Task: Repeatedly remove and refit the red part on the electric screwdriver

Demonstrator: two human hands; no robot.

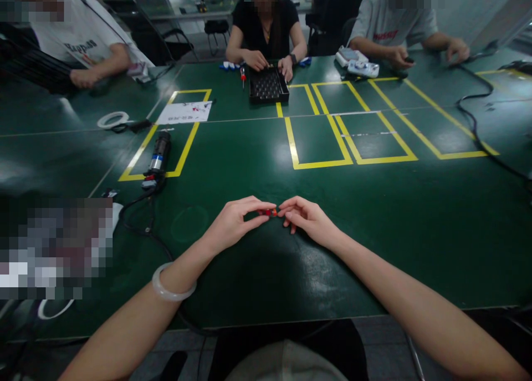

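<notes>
Just above the green table (249, 270), my left hand (235, 220) pinches a small red-and-orange piece (269, 212) between thumb and fingertips. Its kind is too small to make out. My right hand (305, 217) is at the orange end of the piece, with fingers curled in and the thumb close against them. Whether its fingertips grip anything is hidden from this angle. A pale bangle (160, 284) circles my left wrist.
A black cylindrical tool (158, 153) with a cable lies to the left, beside a paper sheet (187, 112) and a tape roll (113, 120). Yellow tape outlines (322, 163) mark the table. Across it, a person handles a black tray (269, 99); two others sit on either side.
</notes>
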